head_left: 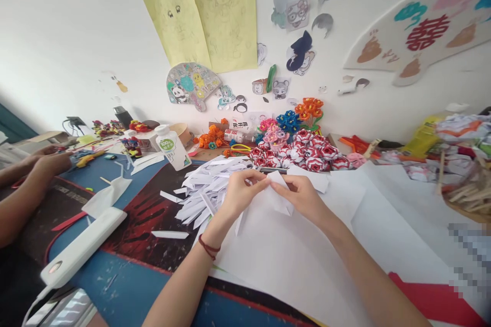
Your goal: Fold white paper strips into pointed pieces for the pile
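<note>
Between my two hands is a small folded piece of white paper (281,198), held up over large white sheets (291,271). My left hand (247,189) pinches its upper left edge between thumb and fingers. From the other side, my right hand (301,195) grips the same paper with thumb and forefinger. Just left of my hands lies a heap of folded white paper strips (205,189). One loose strip (170,234) rests apart from the heap on the dark mat (141,219).
Red-and-white paper flowers (312,153) are piled behind my hands. A white bottle (172,148) stands back left. Nearer lies a white corded device (84,248). At far left, another person's hands (49,161) work. Red paper (437,299) lies front right.
</note>
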The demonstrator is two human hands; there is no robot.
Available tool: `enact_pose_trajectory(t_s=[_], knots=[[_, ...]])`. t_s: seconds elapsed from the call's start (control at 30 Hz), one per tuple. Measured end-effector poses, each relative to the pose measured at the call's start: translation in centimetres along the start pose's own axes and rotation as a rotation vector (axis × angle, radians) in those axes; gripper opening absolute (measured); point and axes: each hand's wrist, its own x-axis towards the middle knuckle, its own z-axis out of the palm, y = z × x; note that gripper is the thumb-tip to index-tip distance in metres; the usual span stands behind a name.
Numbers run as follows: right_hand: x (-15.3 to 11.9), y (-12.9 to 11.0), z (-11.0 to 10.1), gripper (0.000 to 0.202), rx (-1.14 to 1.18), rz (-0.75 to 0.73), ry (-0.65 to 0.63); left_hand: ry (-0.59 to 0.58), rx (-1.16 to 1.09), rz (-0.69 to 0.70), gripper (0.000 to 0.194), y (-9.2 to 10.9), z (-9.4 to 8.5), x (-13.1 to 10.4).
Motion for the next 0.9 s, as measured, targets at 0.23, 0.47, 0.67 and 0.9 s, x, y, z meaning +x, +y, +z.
enact_pose_trajectory(t_s=[0.23, 0.47, 0.67, 0.9], knots=[[-0.07, 0.0, -0.14, 0.035, 0.029, 0.017, -0.013, 0.021, -0.01, -0.013, 0.023, 0.1, -0.49, 0.1], [-0.18, -0.15, -0.11, 0.031, 0.044, -0.013, -0.069, 0.006, 0.003, -0.007, 0.021, 0.31, -0.33, -0.01], [-0.1, 0.17, -0.06, 0.03, 0.056, -0.009, -0.097, 0.002, 0.02, 0.046, 0.019, 0.14, -0.06, -0.03], [0.13, 0.53, -0.12, 0.033, 0.006, 0.008, -0.03, -0.016, 0.187, 0.142, 0.014, 0.3, 0.42, -0.17]])
